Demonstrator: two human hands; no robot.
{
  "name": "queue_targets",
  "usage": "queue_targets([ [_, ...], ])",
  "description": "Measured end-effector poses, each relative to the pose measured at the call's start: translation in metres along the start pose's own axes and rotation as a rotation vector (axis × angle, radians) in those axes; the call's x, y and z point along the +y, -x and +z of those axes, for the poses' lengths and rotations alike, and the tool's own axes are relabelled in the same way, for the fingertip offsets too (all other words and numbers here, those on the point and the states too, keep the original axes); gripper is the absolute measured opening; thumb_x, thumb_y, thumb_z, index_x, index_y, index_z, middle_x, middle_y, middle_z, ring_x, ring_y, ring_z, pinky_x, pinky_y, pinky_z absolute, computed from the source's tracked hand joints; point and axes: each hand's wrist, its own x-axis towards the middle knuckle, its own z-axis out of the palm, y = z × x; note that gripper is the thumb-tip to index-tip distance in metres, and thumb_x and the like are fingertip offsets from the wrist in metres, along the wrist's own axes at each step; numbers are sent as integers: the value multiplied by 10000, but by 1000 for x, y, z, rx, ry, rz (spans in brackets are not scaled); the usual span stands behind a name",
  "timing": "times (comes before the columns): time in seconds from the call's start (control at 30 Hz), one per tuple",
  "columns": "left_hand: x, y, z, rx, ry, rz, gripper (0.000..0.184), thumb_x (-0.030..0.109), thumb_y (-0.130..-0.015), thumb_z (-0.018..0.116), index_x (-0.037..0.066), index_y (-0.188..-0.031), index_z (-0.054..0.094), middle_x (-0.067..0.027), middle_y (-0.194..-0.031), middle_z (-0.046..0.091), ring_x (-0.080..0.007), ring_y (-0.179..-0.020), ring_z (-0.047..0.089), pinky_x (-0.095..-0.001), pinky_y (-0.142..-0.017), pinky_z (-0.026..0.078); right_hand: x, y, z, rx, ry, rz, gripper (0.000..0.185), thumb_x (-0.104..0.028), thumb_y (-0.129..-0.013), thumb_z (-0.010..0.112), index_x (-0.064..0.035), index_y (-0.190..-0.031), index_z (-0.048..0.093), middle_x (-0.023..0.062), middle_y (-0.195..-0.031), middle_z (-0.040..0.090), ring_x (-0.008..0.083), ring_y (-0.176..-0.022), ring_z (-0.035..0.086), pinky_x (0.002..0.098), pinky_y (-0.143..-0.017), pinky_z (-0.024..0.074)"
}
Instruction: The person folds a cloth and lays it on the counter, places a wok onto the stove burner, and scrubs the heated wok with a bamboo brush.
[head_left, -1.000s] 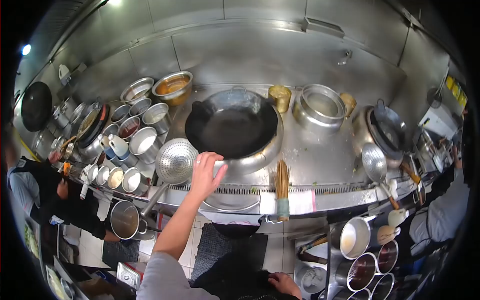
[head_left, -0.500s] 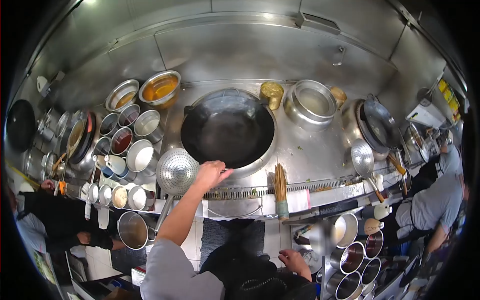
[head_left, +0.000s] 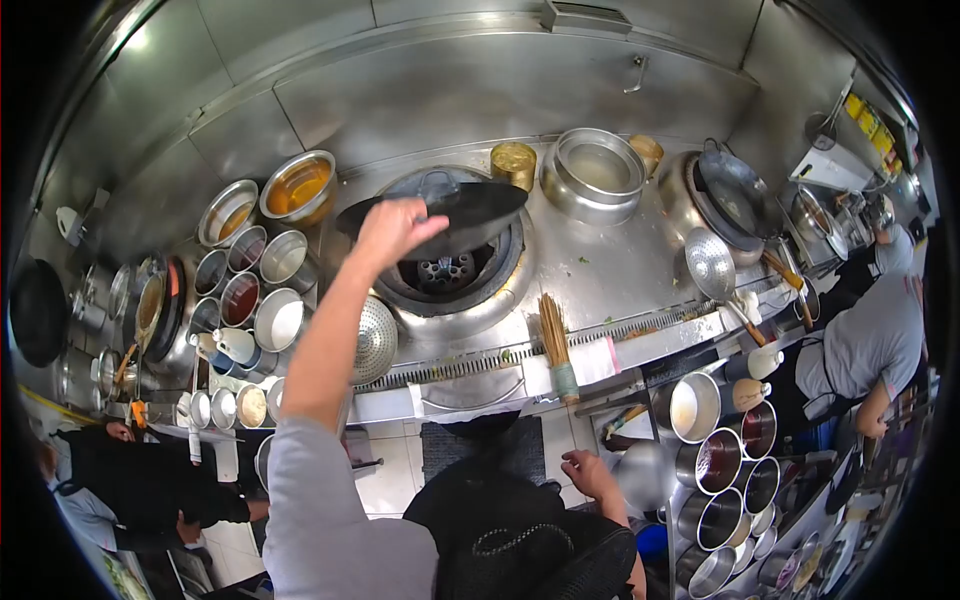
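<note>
My left hand (head_left: 393, 236) is closed on the near rim of a black wok (head_left: 485, 212). The wok is tilted, its near side raised off the stove, and the burner (head_left: 446, 270) shows beneath it. A perforated strainer (head_left: 374, 342) lies below my left forearm, which covers part of it. My right hand (head_left: 592, 473) hangs low by my body, fingers apart and slightly bent, holding nothing. A bamboo brush (head_left: 556, 345) rests across the stove's front edge, above my right hand.
Metal bowls (head_left: 298, 190) and containers of sauces and white seasoning (head_left: 280, 318) stand left. A pot of liquid (head_left: 598, 170) and gold tin (head_left: 513, 165) are behind. Sauce pots (head_left: 718, 460) are at lower right. Other people (head_left: 862, 345) stand on both sides.
My left hand has raised the near side of the wok and moved it away from me, uncovering the burner. The view has shifted slightly. My right hand stays low and empty.
</note>
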Motion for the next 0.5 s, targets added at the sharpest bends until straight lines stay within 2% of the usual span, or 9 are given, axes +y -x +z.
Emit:
queue_targets([
  [0.1, 0, -53, -35, -62, 0, -98, 522, 537, -926, 775, 40, -793, 685, -189, -700, 659, -394, -636, 609, -465, -624, 499, -1, 14, 0, 25, -45, 37, 275, -225, -934, 707, -14, -1100, 762, 227, -1053, 762, 400, -968, 729, 484, -897, 575],
  [0.17, -2, -78, -50, -1, 84, -109, 523, 535, -930, 778, 33, -809, 695, -191, -686, 639, -364, -618, 582, -450, -634, 501, 8, 26, 3, 65, -38, 92, 280, -225, -931, 710, -15, -1108, 767, 225, -1042, 763, 383, -931, 738, 470, -874, 581],
  [0.23, 3, -90, -68, 77, 62, -30, 533, 531, -932, 787, 17, -821, 698, -175, -682, 628, -281, -611, 556, -422, -633, 494, 11, 40, -1, 106, -67, 102, 287, -227, -930, 713, -17, -1117, 769, 229, -1032, 759, 377, -923, 741, 465, -866, 585],
  [0.37, 59, -63, -142, 141, 181, -70, 505, 492, -937, 802, 16, -809, 696, -51, -633, 523, -129, -633, 463, -343, -608, 435, 41, 75, 8, 119, -79, 118, 294, -233, -934, 716, -24, -1133, 773, 233, -1026, 756, 372, -920, 747, 455, -855, 590],
  [0.43, 84, -37, -178, 193, 203, -81, 451, 436, -949, 807, 37, -779, 681, 38, -668, 488, -83, -672, 432, -295, -619, 393, 52, 90, 5, 97, -76, 143, 293, -232, -940, 712, -24, -1137, 770, 222, -1032, 763, 377, -917, 745, 457, -848, 590],
  [0.5, 109, -2, -212, 224, 265, -53, 415, 394, -975, 788, 64, -757, 660, 84, -719, 512, -63, -700, 431, -266, -641, 374, 63, 102, 3, 77, -40, 101, 300, -239, -945, 713, -20, -1144, 764, 214, -1024, 765, 382, -915, 741, 458, -843, 587],
])
